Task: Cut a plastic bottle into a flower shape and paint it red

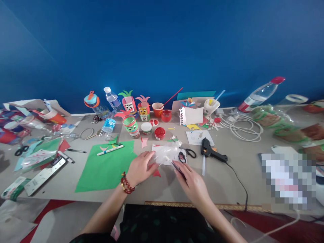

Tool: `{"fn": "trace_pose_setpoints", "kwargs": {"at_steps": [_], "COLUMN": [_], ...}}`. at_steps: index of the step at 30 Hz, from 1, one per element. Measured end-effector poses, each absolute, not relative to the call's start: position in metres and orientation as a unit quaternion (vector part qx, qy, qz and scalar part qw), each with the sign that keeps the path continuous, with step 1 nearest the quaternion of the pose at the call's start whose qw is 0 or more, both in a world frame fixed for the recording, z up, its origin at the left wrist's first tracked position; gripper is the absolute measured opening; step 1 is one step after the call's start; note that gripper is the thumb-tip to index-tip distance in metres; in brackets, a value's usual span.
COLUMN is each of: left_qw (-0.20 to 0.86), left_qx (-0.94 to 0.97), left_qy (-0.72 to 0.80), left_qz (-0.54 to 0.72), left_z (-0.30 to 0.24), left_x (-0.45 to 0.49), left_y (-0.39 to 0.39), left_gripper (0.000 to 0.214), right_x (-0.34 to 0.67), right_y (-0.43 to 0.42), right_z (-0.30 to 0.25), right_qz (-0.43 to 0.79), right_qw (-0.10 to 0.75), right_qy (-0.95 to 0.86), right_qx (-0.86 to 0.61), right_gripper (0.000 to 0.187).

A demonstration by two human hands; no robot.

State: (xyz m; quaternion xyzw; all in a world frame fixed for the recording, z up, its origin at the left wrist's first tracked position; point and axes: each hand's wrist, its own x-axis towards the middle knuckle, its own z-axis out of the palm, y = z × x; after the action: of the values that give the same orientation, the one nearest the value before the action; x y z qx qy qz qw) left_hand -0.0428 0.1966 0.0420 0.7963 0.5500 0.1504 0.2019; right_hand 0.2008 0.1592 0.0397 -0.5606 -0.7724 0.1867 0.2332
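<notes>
A clear plastic bottle lies on its side on a white sheet in front of me, its neck pointing to the upper right. My left hand, with red beads on the wrist, grips the bottle's near left end between thumb and fingers. In my right hand is a slim dark tool, its tip near the bottle; its kind is hard to make out. Black-handled scissors lie just beyond the right hand. Beside the left hand are a green sheet and a red paper scrap.
A black glue gun with a trailing cord lies at right. Decorated cups with paper leaves, red paint pots and a brush in a cup stand behind. A coiled white cable and a tilted bottle are far right.
</notes>
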Motion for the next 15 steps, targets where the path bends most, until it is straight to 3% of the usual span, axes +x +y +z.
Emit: {"fn": "trace_pose_setpoints", "kwargs": {"at_steps": [4,9,15], "left_qw": [0.192,0.176,0.181], "left_qx": [0.787,0.777,0.776], "left_qy": [0.567,0.584,0.582], "left_qz": [0.146,0.155,0.162], "left_z": [0.038,0.034,0.033], "left_x": [-0.04,-0.037,-0.037], "left_y": [0.196,0.195,0.197], "left_gripper": [0.051,0.061,0.061], "right_x": [0.199,0.194,0.188], "right_y": [0.157,0.156,0.159], "right_z": [0.036,0.034,0.035], "right_qz": [0.187,0.158,0.135], "right_qw": [0.204,0.183,0.134], "right_qy": [-0.769,-0.796,-0.809], "right_qx": [-0.576,-0.555,-0.556], "right_gripper": [0.033,0.049,0.053]}}
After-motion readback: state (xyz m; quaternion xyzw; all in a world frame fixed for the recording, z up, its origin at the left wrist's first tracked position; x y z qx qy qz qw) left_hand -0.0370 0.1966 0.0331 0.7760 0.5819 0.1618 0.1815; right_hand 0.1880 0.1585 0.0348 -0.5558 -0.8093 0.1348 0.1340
